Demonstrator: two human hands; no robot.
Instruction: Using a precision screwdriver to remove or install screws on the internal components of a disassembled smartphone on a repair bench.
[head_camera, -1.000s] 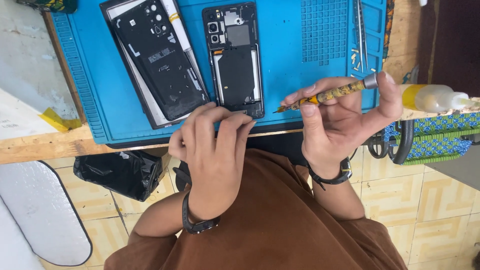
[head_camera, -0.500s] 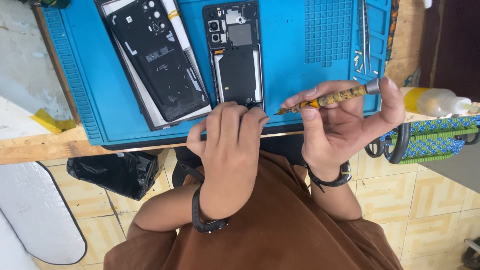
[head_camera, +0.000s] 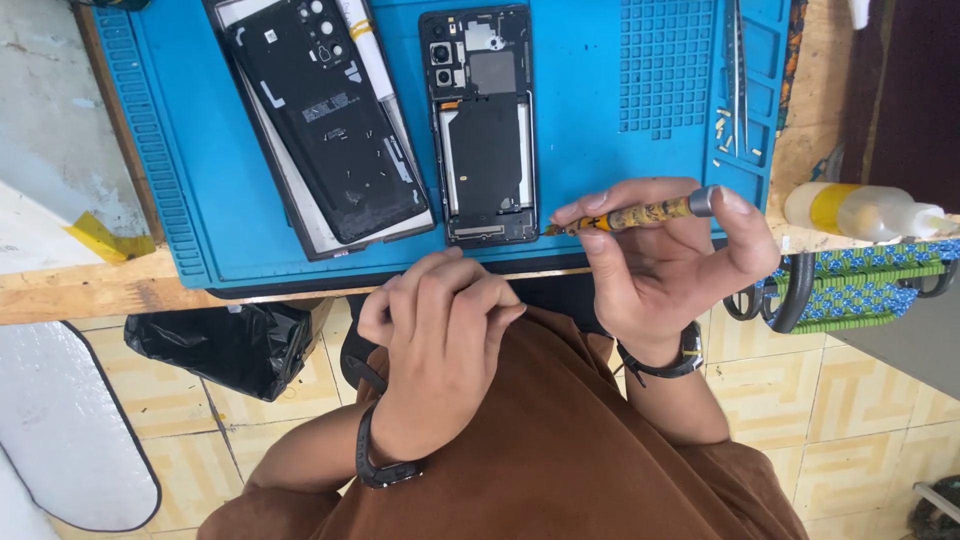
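An opened black phone (head_camera: 484, 125) lies back-up on a blue repair mat (head_camera: 600, 180), its inner parts and camera modules exposed. To its left rests the removed black back cover (head_camera: 325, 120) on a white sheet. My right hand (head_camera: 665, 265) grips a yellow patterned screwdriver (head_camera: 640, 213), whose tip touches the phone's lower right corner. My left hand (head_camera: 440, 330) is curled at the mat's near edge, just below the phone, and I see nothing in it. Both wrists wear black bands.
Metal tweezers (head_camera: 737, 70) and several tiny screws (head_camera: 722, 125) lie at the mat's right side. A yellow-and-white squeeze bottle (head_camera: 860, 210) lies on the wooden bench to the right. Under the bench hang a black plastic bag (head_camera: 225, 345) and a patterned chair edge (head_camera: 860, 290).
My left hand has drawn back from the phone's lower end toward my body. The screwdriver tip has moved in to the phone's lower right corner.
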